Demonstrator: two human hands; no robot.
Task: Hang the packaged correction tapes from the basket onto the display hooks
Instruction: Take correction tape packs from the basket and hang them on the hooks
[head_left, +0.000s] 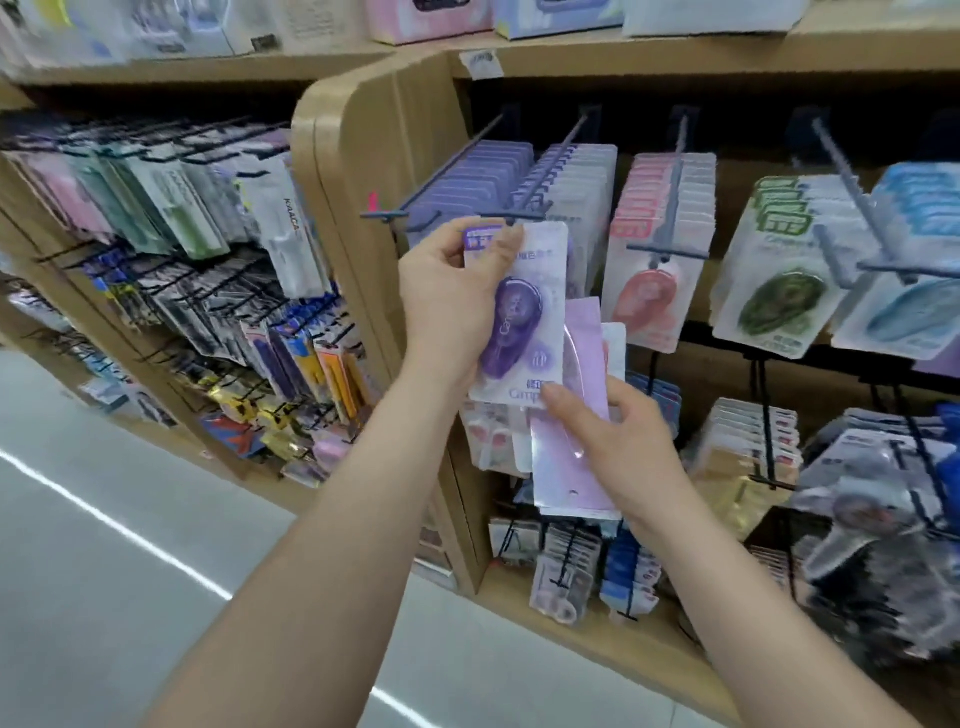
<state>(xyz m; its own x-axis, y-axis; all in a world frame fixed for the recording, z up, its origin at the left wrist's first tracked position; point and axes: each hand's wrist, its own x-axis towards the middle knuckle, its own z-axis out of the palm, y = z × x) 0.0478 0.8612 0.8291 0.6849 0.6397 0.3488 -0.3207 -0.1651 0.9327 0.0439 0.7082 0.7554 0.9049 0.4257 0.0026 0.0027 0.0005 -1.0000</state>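
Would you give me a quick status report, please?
Left hand grips purple pack, top at hook tip. Right hand holds spare packs. Tip looks free.

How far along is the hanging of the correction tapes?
Done: rows of packs already hang, such as the purple row. In hand: the left hand holds a purple pack up at a hook tip. Left: the right hand holds more packs.

Top-shelf boxes (431, 21) cut by upper edge, header of purple pack (522, 317) under left hand (447, 296), lilac packs (584, 343) partly behind right hand (618, 447), lower-right packets (862, 519) blurred.
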